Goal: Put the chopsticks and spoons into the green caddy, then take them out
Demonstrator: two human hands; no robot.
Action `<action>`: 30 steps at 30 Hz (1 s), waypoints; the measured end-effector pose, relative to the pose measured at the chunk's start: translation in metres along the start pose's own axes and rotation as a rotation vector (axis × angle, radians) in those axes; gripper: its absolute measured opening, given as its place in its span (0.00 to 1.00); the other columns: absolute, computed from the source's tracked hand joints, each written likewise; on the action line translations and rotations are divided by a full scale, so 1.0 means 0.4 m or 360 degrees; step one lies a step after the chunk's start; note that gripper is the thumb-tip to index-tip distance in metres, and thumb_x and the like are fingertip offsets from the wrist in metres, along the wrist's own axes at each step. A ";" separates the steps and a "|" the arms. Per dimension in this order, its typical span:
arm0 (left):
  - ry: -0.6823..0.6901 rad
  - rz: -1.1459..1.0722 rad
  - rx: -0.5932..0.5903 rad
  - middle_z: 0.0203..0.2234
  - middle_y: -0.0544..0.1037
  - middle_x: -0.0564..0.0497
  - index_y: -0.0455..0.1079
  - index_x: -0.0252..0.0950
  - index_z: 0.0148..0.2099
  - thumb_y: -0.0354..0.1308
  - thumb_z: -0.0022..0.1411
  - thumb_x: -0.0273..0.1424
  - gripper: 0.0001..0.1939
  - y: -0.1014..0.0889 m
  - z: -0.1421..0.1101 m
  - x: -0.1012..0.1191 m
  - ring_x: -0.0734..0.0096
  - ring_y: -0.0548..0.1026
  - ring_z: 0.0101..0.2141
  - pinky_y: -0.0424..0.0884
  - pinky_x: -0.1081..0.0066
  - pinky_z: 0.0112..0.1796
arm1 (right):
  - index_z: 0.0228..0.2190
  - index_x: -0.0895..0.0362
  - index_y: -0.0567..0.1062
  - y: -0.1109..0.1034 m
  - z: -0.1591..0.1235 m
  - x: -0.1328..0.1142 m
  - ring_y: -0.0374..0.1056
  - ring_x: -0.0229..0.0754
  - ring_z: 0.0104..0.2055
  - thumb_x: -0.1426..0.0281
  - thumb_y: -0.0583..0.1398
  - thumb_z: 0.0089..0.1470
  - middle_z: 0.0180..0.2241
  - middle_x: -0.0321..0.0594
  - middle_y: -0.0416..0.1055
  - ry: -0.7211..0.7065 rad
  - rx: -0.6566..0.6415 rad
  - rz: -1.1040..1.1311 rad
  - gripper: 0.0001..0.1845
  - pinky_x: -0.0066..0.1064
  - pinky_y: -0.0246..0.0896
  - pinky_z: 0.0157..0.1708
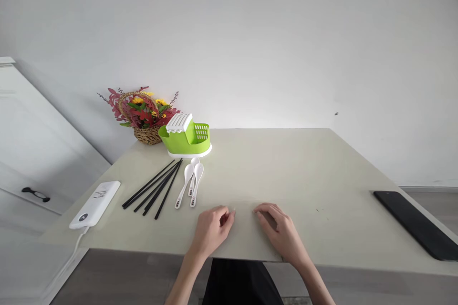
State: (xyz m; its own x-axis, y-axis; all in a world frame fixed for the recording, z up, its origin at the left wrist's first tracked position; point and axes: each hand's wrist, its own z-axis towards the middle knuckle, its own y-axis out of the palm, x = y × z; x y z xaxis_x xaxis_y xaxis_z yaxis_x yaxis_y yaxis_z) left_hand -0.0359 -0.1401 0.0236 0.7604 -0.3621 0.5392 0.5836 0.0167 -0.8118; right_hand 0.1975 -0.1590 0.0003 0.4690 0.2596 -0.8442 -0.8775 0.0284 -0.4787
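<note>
My left hand (213, 229) rests on the table near its front edge, fingers loosely curled and thumb apart, with nothing in it. Across a small gap, my right hand (281, 229) lies on the tabletop too, its fingers bent inward, the thumb apart and nothing held. Three white spoons (197, 171) lie partly overlapping just beyond my left hand. To their left, several black chopsticks (161, 190) are fanned out. Behind the spoons stands a green and white utensil holder (175, 142) with a slatted white top on one part and an open basket part at its right.
A wicker basket of artificial flowers (147, 135) stands behind the holder against the wall. A white power bank (95, 205) with a cable lies at the table's left edge, and a black phone (415, 224) at the right. A white cabinet (39, 152) is beside the table (272, 167).
</note>
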 end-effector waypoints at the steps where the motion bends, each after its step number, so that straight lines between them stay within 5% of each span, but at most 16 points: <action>1: -0.0001 -0.0009 0.0005 0.18 0.64 0.57 0.57 0.38 0.26 0.50 0.75 0.39 0.22 0.000 0.000 0.001 0.75 0.61 0.21 0.53 0.72 0.26 | 0.44 0.51 0.80 0.001 -0.001 0.001 0.75 0.47 0.53 0.58 0.55 0.71 0.48 0.45 0.79 0.0006 -0.0002 0.0014 0.16 0.35 0.72 0.49; 11: -0.0063 -0.0109 -0.0003 0.18 0.61 0.57 0.50 0.39 0.26 0.49 0.75 0.43 0.25 -0.001 -0.004 -0.001 0.75 0.59 0.21 0.52 0.71 0.26 | 0.45 0.51 0.79 0.012 -0.006 0.030 0.73 0.50 0.53 0.56 0.54 0.70 0.50 0.47 0.78 0.0064 -0.0057 0.0095 0.17 0.38 0.70 0.51; 30: -0.0052 -0.0168 0.0021 0.18 0.61 0.57 0.51 0.39 0.26 0.48 0.75 0.43 0.25 0.003 -0.013 -0.010 0.75 0.57 0.21 0.51 0.70 0.27 | 0.43 0.50 0.81 0.016 -0.009 0.030 0.75 0.49 0.52 0.56 0.56 0.69 0.48 0.45 0.79 0.0035 0.0004 0.0033 0.16 0.35 0.70 0.50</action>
State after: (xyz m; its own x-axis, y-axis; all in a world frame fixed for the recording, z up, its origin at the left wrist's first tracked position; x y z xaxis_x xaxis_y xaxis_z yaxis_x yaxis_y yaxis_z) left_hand -0.0396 -0.1437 0.0194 0.7034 -0.3319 0.6286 0.6644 -0.0072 -0.7473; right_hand 0.1980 -0.1590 -0.0137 0.4529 0.2389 -0.8589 -0.8872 0.0258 -0.4607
